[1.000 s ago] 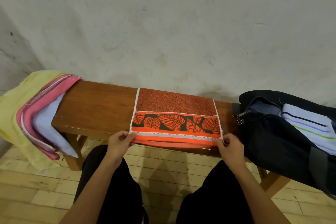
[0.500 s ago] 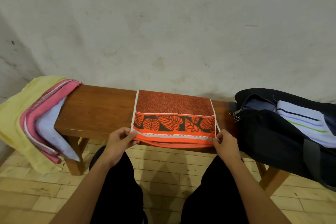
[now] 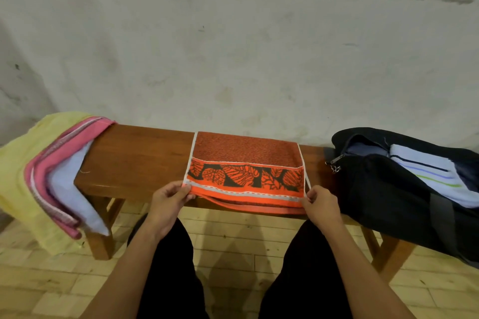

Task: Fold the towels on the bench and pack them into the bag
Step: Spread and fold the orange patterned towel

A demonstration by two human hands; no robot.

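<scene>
On bench [image 3: 134, 158], orange towel [image 3: 246, 163], near corners pinched by left hand [image 3: 169, 198] and right hand [image 3: 320, 202]; bag [image 3: 383, 189] at right.

— What is seen of the bench [image 3: 134, 160]?
— Polished wood, faintly glossy.
— And the orange towel [image 3: 246, 160]?
— Nubbly matt terry cloth; the bag [image 3: 383, 189] is dark matt fabric with a metal zip pull [image 3: 336, 163].

Both forearms bare to the frame edge, no sleeves showing, left hand [image 3: 169, 198] and right hand [image 3: 320, 203] without rings or watch, legs in plain black trousers [image 3: 171, 274]
</scene>
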